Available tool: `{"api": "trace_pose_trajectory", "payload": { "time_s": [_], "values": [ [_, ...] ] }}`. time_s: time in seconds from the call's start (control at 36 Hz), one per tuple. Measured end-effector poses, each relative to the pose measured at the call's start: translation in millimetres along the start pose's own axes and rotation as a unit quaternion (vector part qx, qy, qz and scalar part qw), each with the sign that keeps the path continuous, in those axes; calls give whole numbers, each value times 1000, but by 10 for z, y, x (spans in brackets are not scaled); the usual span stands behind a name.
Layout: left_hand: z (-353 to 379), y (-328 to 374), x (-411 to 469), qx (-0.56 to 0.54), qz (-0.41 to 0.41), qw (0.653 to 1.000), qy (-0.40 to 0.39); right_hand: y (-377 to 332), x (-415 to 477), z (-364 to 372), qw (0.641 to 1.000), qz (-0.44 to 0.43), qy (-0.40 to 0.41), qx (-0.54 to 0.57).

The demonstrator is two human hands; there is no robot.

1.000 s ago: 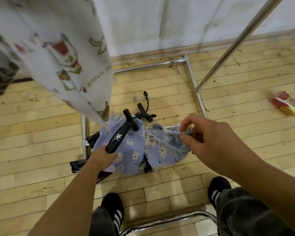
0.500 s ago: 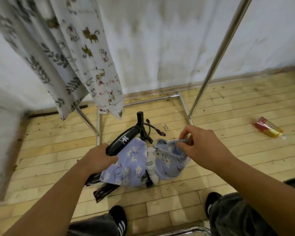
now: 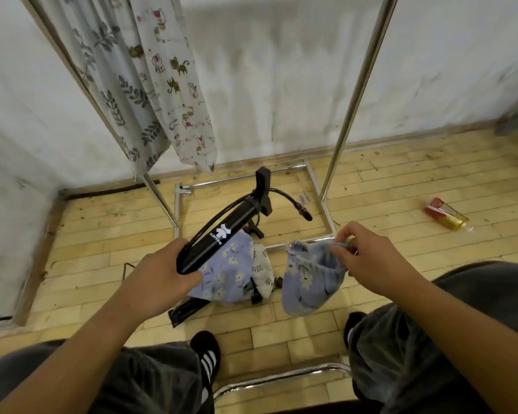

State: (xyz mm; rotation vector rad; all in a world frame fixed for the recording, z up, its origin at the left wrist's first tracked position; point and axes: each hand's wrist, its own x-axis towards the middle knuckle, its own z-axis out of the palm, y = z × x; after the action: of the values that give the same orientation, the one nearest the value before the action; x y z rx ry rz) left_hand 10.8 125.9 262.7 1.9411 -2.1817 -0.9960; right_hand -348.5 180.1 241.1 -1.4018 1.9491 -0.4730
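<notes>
The left hand [image 3: 159, 273] grips the black pump [image 3: 219, 237]; the right hand [image 3: 368, 258] pinches one blue floral cloth [image 3: 311, 279] by its hem. The second cloth [image 3: 228, 273] (held or merely draped, unclear) probably has yet to be freed.

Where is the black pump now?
The black pump is left of centre in the head view, gripped by the left hand, slanting over the blue floral cloth.

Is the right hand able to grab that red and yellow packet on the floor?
Probably not straight away: the right hand is pinching the blue flowery cloth, and the packet lies apart on the floor. Nothing stands between them, though.
</notes>
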Motion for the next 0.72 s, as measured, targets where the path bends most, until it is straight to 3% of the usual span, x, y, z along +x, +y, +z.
{"api": "trace_pose_trajectory", "payload": {
  "time_s": [0.36,0.72],
  "values": [
    [157,-76,-233,44,72,996,3,404,-137,89,999,37,8,-15],
    [244,-54,-124,45,91,994,-47,451,-41,122,994,96,44,26]
  ]
}}
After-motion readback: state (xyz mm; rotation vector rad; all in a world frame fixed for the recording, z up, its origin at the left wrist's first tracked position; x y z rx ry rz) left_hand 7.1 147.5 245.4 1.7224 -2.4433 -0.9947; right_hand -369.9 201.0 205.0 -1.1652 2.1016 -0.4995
